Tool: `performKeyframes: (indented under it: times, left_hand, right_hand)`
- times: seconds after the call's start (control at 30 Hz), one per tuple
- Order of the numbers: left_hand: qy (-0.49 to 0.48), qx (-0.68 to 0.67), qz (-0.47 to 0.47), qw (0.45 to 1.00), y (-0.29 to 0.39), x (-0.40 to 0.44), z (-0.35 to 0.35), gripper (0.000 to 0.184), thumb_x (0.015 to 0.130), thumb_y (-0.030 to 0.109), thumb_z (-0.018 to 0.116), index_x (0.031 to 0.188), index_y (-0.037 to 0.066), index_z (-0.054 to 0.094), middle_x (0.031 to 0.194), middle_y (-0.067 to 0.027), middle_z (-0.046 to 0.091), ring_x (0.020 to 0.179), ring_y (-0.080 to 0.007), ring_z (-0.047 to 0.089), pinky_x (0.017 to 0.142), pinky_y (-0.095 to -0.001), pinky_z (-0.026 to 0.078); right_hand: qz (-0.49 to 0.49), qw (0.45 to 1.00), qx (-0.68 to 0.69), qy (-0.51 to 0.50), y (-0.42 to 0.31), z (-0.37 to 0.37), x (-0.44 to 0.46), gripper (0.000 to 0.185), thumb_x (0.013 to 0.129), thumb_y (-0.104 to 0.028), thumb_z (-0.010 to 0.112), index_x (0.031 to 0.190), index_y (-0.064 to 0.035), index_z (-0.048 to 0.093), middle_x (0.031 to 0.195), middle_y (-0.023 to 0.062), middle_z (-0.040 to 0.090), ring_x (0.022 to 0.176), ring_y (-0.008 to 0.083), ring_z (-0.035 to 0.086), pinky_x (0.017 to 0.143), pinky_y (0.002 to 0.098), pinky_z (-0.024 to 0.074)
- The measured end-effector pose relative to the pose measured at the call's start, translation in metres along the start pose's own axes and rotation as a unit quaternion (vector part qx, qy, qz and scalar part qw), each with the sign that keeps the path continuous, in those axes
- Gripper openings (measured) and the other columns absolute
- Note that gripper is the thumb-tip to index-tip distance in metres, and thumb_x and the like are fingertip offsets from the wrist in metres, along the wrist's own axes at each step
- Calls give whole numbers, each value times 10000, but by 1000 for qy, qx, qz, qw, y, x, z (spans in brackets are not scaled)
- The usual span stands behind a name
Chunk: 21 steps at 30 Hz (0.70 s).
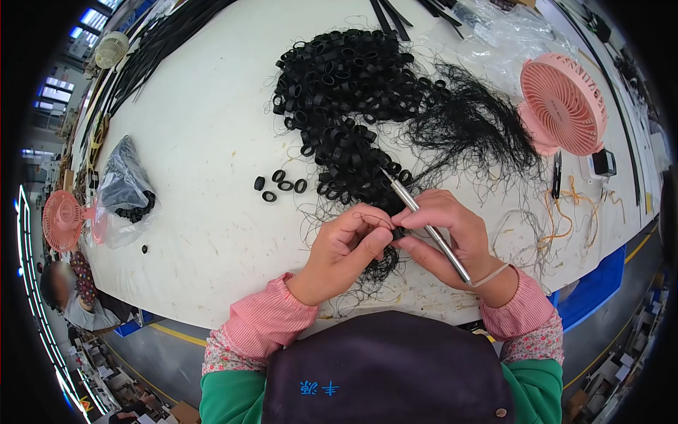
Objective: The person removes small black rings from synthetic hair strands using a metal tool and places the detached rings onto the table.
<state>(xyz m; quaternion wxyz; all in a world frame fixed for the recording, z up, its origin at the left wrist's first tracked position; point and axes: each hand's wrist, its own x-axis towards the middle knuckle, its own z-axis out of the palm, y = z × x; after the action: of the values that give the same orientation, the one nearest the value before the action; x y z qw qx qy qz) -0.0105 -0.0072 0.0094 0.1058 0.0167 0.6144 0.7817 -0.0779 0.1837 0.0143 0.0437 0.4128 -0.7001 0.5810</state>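
Observation:
Many black rings point(339, 71) are heaped on the white table, with a tangle of thin black threads point(473, 120) to their right. Close to the table's front edge, my left hand point(349, 247) pinches a fine black thread and the side of a small black ring. My right hand point(448, 233) meets it there, its fingertips closed on the same ring point(397, 232). A silver metal pen-like tool point(431, 230) lies across my right hand, its thin tip pointing up and left toward the heap. Several loose black rings point(285, 185) lie left of the heap.
A pink fan point(563, 104) stands at the right, near orange threads point(561, 219) and a black tool point(557, 175). At the left are a plastic bag of black rings point(127, 185) and another pink fan point(62, 220). Another person point(81, 297) sits beyond the table's left edge.

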Motion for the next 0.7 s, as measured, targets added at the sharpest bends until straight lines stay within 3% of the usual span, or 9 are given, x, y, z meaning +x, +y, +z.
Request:
performKeyframes:
  times: [0.27, 0.37, 0.47, 0.57, 0.6, 0.63, 0.7]
  left_hand:
    - [-2, -39, -4, 999, -6, 0, 2, 117, 968, 78, 543, 1055, 5, 569, 879, -24, 608, 742, -61, 578, 643, -198, 462]
    - [38, 43, 45, 997, -11, 4, -2, 95, 952, 62, 558, 1028, 10, 585, 952, -44, 603, 745, -66, 577, 651, -204, 462]
    - [107, 209, 122, 964, -16, 7, -13, 133, 925, 34, 562, 1058, 36, 562, 1310, -108, 450, 716, -28, 469, 646, -182, 425]
    - [173, 176, 134, 960, -10, 7, -11, 253, 904, 68, 617, 1145, 41, 542, 1273, -119, 488, 714, -58, 538, 650, -201, 444]
    - [162, 155, 151, 963, -9, 7, -10, 379, 887, 72, 638, 1238, 48, 495, 1364, -153, 439, 700, -58, 539, 642, -208, 450]
    - [162, 155, 151, 963, -5, 6, -7, 379, 887, 72, 638, 1238, 48, 495, 1364, -153, 439, 700, -58, 539, 642, -208, 450]
    - [55, 94, 161, 981, 1, 3, 2, 449, 876, 67, 649, 1291, 40, 478, 1419, -178, 406, 690, -63, 542, 645, -217, 462]
  right_hand:
    - [22, 1000, 0, 4, -1, -1, -4, 346, 704, 34, 754, 1009, -56, 620, 892, 96, 648, 776, 258, 643, 682, 327, 512]
    - [35, 999, -6, 20, 2, -4, -5, 348, 706, 39, 752, 1010, -51, 608, 889, 107, 648, 772, 246, 650, 680, 314, 515]
    - [38, 998, -14, 42, 4, -3, -5, 354, 708, 50, 749, 1012, -48, 597, 895, 109, 651, 779, 231, 654, 685, 301, 517]
    - [40, 998, -16, 51, 6, -3, -6, 362, 707, 60, 746, 1018, -48, 595, 905, 111, 651, 786, 227, 656, 685, 296, 519]
    - [35, 998, -18, 51, 6, -3, -6, 367, 706, 63, 745, 1023, -49, 599, 908, 114, 650, 788, 231, 657, 684, 296, 520]
    - [35, 998, -18, 51, 6, -3, -6, 367, 706, 63, 745, 1023, -49, 599, 908, 114, 650, 788, 231, 657, 684, 296, 520]
    - [33, 999, -28, 28, 4, -3, -6, 385, 704, 60, 748, 1044, -52, 606, 919, 117, 647, 796, 242, 658, 679, 303, 525]
